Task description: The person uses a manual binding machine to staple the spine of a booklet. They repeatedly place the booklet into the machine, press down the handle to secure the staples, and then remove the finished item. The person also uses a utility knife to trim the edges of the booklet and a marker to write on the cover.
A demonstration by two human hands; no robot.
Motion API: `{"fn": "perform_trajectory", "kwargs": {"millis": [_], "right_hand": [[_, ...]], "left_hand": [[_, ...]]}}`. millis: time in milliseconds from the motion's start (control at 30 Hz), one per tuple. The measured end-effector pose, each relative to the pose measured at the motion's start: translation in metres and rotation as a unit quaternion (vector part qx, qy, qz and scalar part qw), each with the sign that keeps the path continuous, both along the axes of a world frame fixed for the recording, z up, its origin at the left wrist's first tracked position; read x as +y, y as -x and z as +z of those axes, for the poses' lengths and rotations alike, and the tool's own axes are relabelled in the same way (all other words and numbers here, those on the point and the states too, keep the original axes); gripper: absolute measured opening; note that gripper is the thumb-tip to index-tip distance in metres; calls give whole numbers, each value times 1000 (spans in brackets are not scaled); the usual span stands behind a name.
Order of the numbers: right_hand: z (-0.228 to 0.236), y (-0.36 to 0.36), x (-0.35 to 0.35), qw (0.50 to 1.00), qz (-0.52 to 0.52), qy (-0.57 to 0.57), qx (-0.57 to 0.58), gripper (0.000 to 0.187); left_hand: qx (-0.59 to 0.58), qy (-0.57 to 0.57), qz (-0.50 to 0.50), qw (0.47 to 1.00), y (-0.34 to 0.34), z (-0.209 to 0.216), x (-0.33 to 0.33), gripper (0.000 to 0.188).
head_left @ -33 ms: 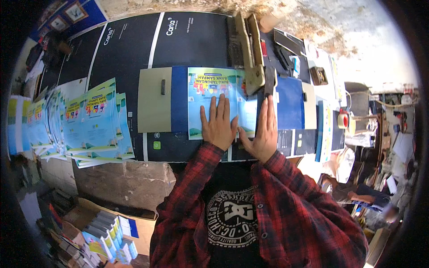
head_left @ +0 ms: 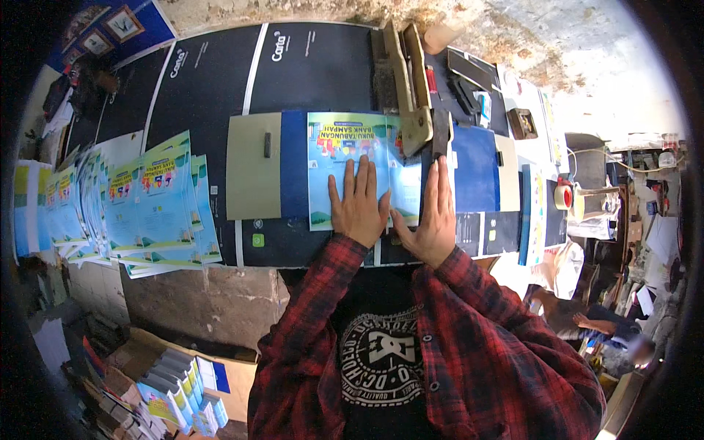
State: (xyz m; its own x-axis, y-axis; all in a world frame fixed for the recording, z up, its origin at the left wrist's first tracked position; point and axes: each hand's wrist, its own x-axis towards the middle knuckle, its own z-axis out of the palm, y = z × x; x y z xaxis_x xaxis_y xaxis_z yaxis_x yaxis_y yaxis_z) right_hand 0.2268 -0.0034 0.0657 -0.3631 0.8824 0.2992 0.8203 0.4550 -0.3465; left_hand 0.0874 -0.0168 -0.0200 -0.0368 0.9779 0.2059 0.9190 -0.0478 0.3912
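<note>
A light-blue printed booklet [head_left: 323,198] lies open on a blue and grey-green board [head_left: 253,165], its print upside down to me. My left hand [head_left: 357,205] rests flat on its left part, fingers stretched. My right hand [head_left: 433,220] lies along the right part, fingers straight and close together, thumb reaching toward the left thumb. Its fingertips touch or nearly touch a dark metal bar [head_left: 440,136]. Beside that bar, a worn beige metal arm [head_left: 414,88], like a long stapler's, comes down over the booklet's upper right and hides part of it.
Loose blue printed sheets [head_left: 158,191] are heaped on the left of the dark table [head_left: 315,81]. A phone [head_left: 471,68], a small box [head_left: 522,123] and a tape roll [head_left: 562,196] lie to the right. Bundled booklets [head_left: 183,389] stand low left. Another person [head_left: 601,323] is at the far right.
</note>
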Motion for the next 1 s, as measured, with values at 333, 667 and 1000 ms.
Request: {"fn": "perform_trajectory", "kwargs": {"millis": [333, 667, 1000], "right_hand": [[137, -41, 51, 861, 35, 373, 345, 59], [-78, -139, 58, 813, -160, 274, 489, 44], [-52, -68, 51, 820, -171, 332, 434, 60]], "left_hand": [[9, -9, 4, 1000, -1, -3, 5, 66], [-15, -31, 1, 999, -2, -6, 6, 64], [-3, -28, 26, 999, 47, -7, -1, 63]]}}
